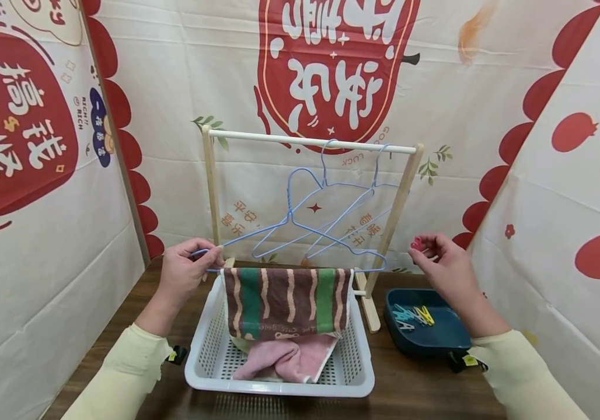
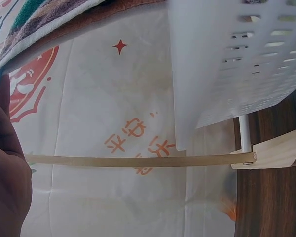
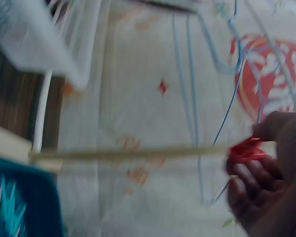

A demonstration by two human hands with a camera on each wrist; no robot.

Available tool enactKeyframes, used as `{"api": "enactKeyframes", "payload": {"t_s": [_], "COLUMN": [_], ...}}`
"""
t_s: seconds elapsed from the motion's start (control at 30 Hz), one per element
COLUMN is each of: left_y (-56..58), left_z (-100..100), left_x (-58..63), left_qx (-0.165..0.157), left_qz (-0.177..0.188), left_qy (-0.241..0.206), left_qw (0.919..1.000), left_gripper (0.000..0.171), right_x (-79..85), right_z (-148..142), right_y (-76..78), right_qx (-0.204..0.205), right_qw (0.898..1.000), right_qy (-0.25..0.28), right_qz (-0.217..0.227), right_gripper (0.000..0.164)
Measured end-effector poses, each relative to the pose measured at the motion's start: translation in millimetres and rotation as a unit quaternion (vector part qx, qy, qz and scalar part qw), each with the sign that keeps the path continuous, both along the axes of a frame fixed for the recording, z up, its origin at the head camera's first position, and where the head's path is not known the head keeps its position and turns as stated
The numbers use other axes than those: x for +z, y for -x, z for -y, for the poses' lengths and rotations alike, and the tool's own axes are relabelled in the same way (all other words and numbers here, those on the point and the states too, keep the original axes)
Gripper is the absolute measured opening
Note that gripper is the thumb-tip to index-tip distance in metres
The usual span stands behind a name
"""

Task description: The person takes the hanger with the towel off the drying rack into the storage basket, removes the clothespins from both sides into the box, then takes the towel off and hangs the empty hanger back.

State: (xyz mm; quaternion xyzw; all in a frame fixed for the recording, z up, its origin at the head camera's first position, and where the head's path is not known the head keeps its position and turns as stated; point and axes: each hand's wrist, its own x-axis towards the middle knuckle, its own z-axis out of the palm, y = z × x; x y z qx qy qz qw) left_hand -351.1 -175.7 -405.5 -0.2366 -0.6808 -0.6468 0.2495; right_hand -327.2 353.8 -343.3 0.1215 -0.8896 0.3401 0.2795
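In the head view my left hand [image 1: 187, 262] grips the left end of a blue wire hanger [image 1: 331, 238]. A striped brown and green towel [image 1: 289, 300] hangs folded over the hanger's lower bar, above the white basket. My right hand [image 1: 444, 262] is raised to the right of the hanger, apart from it, and pinches a small red clothespin [image 1: 417, 242]. The right wrist view, which is blurred, shows the red clothespin [image 3: 246, 149] between thumb and fingers. In the left wrist view the left hand [image 2: 7, 173] holds the blue wire beside the towel's edge [image 2: 54, 39].
A white perforated basket [image 1: 197, 364] holds a pink cloth [image 1: 289, 359]. Behind it stands a wooden drying rack [image 1: 397, 216] with two blue hangers [image 1: 326, 184] on its rail. To the right, a dark blue tray [image 1: 426, 347] contains several coloured clothespins [image 1: 410, 315].
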Motion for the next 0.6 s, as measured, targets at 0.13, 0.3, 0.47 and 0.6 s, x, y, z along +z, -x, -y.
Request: {"api": "enactKeyframes", "payload": {"t_s": [0.13, 0.3, 0.47, 0.6], "left_y": [-0.4, 0.2, 0.8, -0.6], "left_z": [0, -1, 0, 0], "left_x": [-0.5, -0.9, -1.8, -1.7], "left_qx": [0.001, 0.004, 0.004, 0.009], "left_qz": [0.006, 0.006, -0.001, 0.003], "left_qy": [-0.002, -0.003, 0.004, 0.0], "left_qw": [1.0, 1.0, 1.0, 1.0], "left_gripper": [0.006, 0.006, 0.011, 0.009], "right_x": [-10.0, -27.2, -52.4, -70.4], "right_z": [-26, -57, -81, -96], "right_y": [10.7, 25.3, 39.6, 50.6], "right_qx": [0.007, 0.029, 0.026, 0.01], "right_qw": [0.993, 0.964, 0.938, 0.924], "right_qy": [-0.035, -0.11, -0.156, -0.166], "right_qz": [0.113, 0.242, 0.309, 0.345], "right_gripper": [0.033, 0.031, 0.025, 0.022]}}
